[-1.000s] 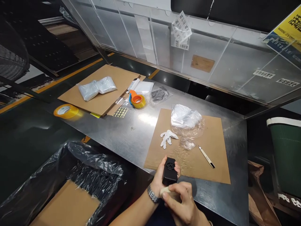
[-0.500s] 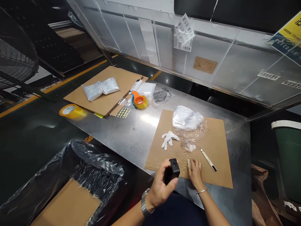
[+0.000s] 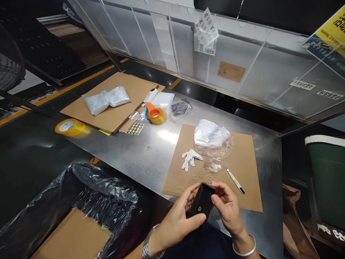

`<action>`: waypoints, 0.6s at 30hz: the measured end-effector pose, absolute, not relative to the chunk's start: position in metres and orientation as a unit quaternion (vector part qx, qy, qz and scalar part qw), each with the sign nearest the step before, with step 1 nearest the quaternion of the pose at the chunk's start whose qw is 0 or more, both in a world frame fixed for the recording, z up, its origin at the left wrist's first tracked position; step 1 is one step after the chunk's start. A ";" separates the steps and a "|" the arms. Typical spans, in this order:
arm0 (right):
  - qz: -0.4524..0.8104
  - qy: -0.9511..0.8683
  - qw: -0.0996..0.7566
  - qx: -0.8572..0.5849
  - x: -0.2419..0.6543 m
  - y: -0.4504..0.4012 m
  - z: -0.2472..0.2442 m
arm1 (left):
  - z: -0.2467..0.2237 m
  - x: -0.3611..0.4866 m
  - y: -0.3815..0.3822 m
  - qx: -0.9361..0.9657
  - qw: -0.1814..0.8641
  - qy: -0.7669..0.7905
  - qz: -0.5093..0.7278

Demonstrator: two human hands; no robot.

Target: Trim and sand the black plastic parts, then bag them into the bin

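My left hand (image 3: 179,219) is wrapped round a black rectangular case (image 3: 202,199) with a small round hole in its face, tilted up near my body. The thumb and fingers of my right hand (image 3: 226,207) pinch the case's upper right edge. Whether something small is also between those fingers, I cannot tell. Beyond the hands a brown cardboard sheet (image 3: 175,172) lies on the metal table. On it are a white glove (image 3: 191,159), a slim knife (image 3: 235,180) with a pale handle, crumpled clear film (image 3: 213,165) and a bag of white material (image 3: 210,133).
At the table's left are stacked cardboard (image 3: 107,81) with plastic-wrapped packs (image 3: 107,100), a tape dispenser (image 3: 155,114), a tape roll (image 3: 68,127) and a sticker sheet (image 3: 135,128). A black-lined bin (image 3: 105,180) stands front left, a green bin (image 3: 326,176) at right. Clear panels (image 3: 183,54) rise behind.
My right hand has come up off the cardboard to the case. My left hand has turned the case so its face with the hole shows. The view has shifted slightly.
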State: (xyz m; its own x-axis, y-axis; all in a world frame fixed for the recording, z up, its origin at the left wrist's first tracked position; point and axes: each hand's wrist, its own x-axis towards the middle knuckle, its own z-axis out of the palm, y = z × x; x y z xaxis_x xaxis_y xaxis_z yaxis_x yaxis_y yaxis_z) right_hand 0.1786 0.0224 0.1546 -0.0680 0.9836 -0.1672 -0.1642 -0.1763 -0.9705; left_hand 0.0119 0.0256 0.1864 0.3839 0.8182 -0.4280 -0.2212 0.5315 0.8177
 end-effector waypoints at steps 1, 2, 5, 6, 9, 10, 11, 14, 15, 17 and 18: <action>0.605 -0.414 0.490 -0.472 0.180 0.023 0.157 | 0.188 0.012 0.026 0.322 0.795 0.403 0.319; 0.611 -0.413 0.493 -0.462 0.182 0.024 0.159 | 0.188 0.013 0.026 0.295 0.829 0.370 0.297; 0.624 -0.434 0.476 -0.443 0.187 0.024 0.166 | 0.189 0.019 0.022 0.206 0.889 0.314 0.261; 0.626 -0.447 0.464 -0.440 0.189 0.023 0.169 | 0.189 0.021 0.020 0.188 0.892 0.317 0.261; 0.634 -0.466 0.441 -0.432 0.192 0.022 0.172 | 0.192 0.023 0.015 0.177 0.882 0.350 0.260; 0.644 -0.460 0.441 -0.424 0.192 0.022 0.171 | 0.192 0.023 0.014 0.177 0.880 0.356 0.259; 0.657 -0.449 0.441 -0.415 0.193 0.022 0.170 | 0.192 0.023 0.014 0.177 0.880 0.357 0.258; 0.695 -0.410 0.444 -0.389 0.193 0.020 0.164 | 0.191 0.022 0.012 0.171 0.888 0.346 0.249; 0.701 -0.401 0.447 -0.385 0.193 0.020 0.162 | 0.190 0.023 0.012 0.164 0.890 0.346 0.248; 0.706 -0.386 0.455 -0.382 0.194 0.020 0.159 | 0.189 0.024 0.012 0.150 0.889 0.355 0.247; 0.707 -0.382 0.457 -0.381 0.194 0.020 0.158 | 0.188 0.025 0.012 0.145 0.888 0.359 0.248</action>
State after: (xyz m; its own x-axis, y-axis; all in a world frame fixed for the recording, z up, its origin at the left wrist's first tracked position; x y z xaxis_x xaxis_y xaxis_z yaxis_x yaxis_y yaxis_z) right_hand 0.1938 0.0199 0.1580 -0.2933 0.9370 -0.1895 -0.3548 -0.2907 -0.8886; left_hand 0.0246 0.0120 0.1885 0.6185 0.5449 -0.5662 -0.3360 0.8347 0.4364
